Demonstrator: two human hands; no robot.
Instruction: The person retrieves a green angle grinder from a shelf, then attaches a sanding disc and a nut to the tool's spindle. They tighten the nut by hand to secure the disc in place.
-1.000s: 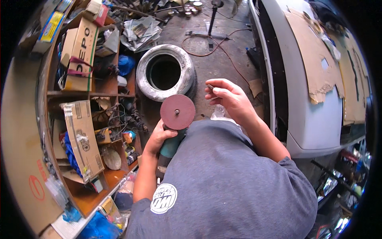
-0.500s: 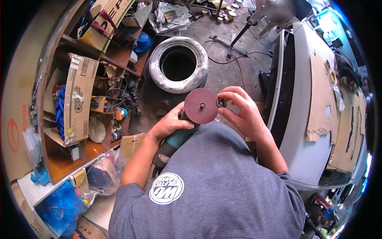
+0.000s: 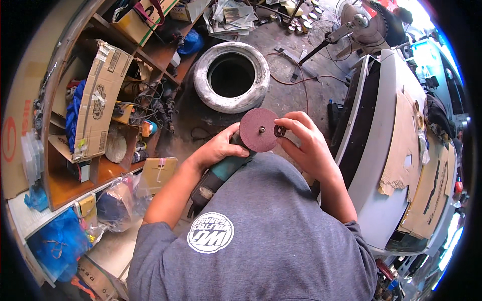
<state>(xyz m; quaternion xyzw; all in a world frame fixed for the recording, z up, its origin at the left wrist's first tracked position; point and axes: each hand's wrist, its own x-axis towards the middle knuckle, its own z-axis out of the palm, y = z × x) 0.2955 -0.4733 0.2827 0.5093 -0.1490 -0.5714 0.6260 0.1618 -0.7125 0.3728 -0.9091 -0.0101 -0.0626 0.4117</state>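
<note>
My left hand (image 3: 218,149) is wrapped round the head end of a teal and black angle grinder (image 3: 224,169), which slants across my lap. On the grinder sits a round reddish-brown disc (image 3: 252,140), facing up, with the metal spindle tip (image 3: 261,129) poking through its centre. Between the thumb and fingers of my right hand (image 3: 309,145) is a small dark lock nut (image 3: 279,131) with holes in it. The nut is right at the disc's right edge, off the spindle; whether it touches the disc I cannot tell.
A whitish worn tyre (image 3: 206,93) lies on the floor ahead. To the left stands a wooden shelf (image 3: 70,193) crammed with boxes and cables. A grey vehicle panel (image 3: 369,155) with cardboard (image 3: 401,170) on it is at my right. Beyond stands a fan (image 3: 369,30).
The view has shifted a little, so the surroundings sit lower. My hands keep the same hold on grinder and lock nut; the nut stays beside the disc's edge.
</note>
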